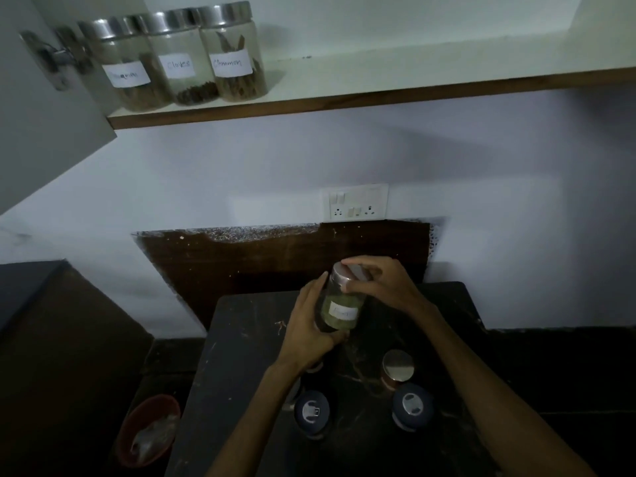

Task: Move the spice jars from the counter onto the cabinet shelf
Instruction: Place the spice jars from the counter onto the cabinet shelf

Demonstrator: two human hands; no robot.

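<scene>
The left hand [311, 325] wraps the green-filled spice jar [339, 309] above the desk [241, 356]; the right hand [382, 284] pinches its steel lid [346, 271].

I see a dim room: a pale wall [344, 156] fills mid-frame, a switch-and-socket plate [355, 202] at centre, a brown backsplash panel [275, 256] below it, a grey cabinet door [44, 132] open upper left.

Jar [339, 309] green-filled – lid [346, 271] silver – counter [247, 366] black.
</scene>
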